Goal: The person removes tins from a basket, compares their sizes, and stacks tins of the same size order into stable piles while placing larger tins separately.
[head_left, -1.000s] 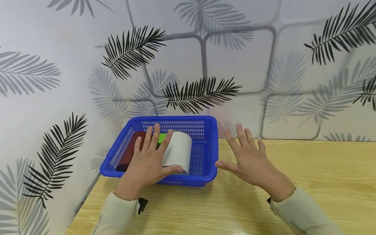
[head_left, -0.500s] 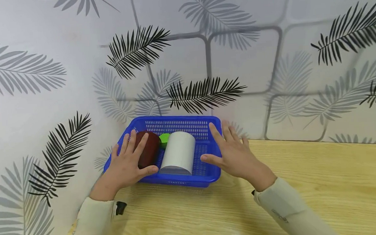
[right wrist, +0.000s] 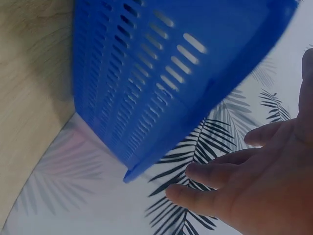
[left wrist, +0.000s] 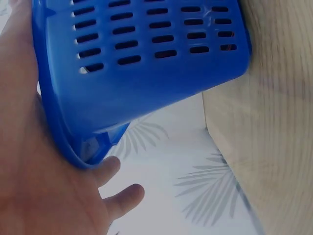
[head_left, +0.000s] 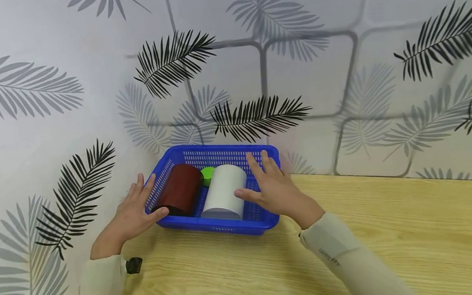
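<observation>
A blue plastic basket (head_left: 232, 226) stands on the table. In it lie a dark red cylinder (head_left: 181, 187), a white cylinder (head_left: 225, 191) and a small bright green round thing (head_left: 207, 174) behind them. My left hand (head_left: 132, 217) is at the basket's left front corner, fingers extended; in the left wrist view its palm (left wrist: 44, 171) is right against the rim, though contact is hard to judge. My right hand (head_left: 277, 190) spreads its fingers over the right rim, thumb near the white cylinder. The right wrist view shows those fingers (right wrist: 195, 198) apart from the basket's side (right wrist: 146, 98).
The wooden table (head_left: 407, 231) stretches to the right and in front of the basket. Behind and to the left rises a pale wall (head_left: 305, 80) with a leaf pattern, close to the basket's back and left sides.
My left hand has moved left from above the cylinders to the basket's left front corner. My right hand has moved left from beside the basket to over its right rim. The cylinders are now uncovered.
</observation>
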`<state>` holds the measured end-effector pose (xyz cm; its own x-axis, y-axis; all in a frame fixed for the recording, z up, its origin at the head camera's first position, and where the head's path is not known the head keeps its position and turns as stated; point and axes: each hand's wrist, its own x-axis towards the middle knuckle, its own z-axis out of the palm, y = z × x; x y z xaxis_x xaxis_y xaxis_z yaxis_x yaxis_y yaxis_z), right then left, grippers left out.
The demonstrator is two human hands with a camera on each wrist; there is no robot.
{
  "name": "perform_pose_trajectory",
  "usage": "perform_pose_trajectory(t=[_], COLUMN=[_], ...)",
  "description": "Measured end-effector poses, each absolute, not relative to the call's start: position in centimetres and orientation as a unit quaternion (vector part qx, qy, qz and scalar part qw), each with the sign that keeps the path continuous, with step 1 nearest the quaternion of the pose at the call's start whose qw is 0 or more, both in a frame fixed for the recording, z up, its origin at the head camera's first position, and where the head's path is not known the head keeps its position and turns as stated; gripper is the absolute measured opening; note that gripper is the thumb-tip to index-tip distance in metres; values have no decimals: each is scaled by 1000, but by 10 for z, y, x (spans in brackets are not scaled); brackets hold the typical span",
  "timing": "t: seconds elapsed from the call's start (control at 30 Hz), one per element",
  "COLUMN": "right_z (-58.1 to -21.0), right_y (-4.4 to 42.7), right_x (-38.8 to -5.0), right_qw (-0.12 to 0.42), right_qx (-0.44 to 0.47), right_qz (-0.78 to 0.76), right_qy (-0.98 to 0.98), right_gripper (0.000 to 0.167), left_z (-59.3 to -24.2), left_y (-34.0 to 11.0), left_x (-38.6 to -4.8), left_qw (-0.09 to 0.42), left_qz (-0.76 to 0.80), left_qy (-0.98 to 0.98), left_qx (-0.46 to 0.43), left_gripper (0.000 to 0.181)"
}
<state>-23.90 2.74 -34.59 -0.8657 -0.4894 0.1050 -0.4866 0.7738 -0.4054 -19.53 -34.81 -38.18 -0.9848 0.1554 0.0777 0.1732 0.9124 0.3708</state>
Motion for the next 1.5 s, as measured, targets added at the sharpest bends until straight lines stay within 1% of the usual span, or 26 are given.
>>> perform_pose_trajectory(t=[0.1, 0.27, 0.37, 0.47, 0.53, 0.63, 0.8, 1.0, 1.13, 1.2, 1.3, 1.4, 1.5], right_z=[-342, -322, -312, -311, -312, -314, -322, -333, -344, -352, -363, -370, -372], right_y=[19, 5, -6, -20, -28, -37, -38, -31, -32, -33, -32, -31, -30], right_x=[-246, -256, -262, -270, -275, -284, -298, -310, -312, -313, -315, -317, -319], right_qw=[14, 22, 37, 62, 79, 91, 110, 165, 201, 230, 275, 300, 301], right_qx=[-267, -266, -269, -272, -266, -250, -231, -194, -177, -160, -126, -101, -104], right_qz=[-222, -252, -274, -299, -315, -323, -332, -347, -339, -346, -378, -422, -441], right_qy=[938, 930, 922, 913, 908, 908, 908, 903, 902, 896, 875, 849, 839], right_gripper=[99, 98, 97, 96, 97, 98, 99, 100, 98, 93, 93, 99, 104], left_z=[-382, -381, -383, -385, -386, -387, -388, -390, -391, -392, -392, -392, -391], left_y=[-352, -351, -350, -351, -351, -351, -352, -354, -355, -354, -352, -352, -353], left_x=[-193, -193, -193, -192, -191, -192, -192, -192, -191, -191, -191, -192, -193], left_qw=[26, 21, 16, 13, 13, 15, 17, 19, 23, 22, 21, 18, 17], left_qz=[-209, -228, -233, -236, -239, -242, -239, -240, -241, -240, -241, -241, -237], left_qy=[-974, -970, -969, -969, -969, -968, -969, -969, -969, -969, -969, -969, -970], left_qx=[-82, -84, -79, -71, -68, -64, -62, -57, -54, -53, -54, -52, -50], left_gripper=[103, 104, 104, 105, 105, 105, 105, 105, 106, 106, 106, 106, 105])
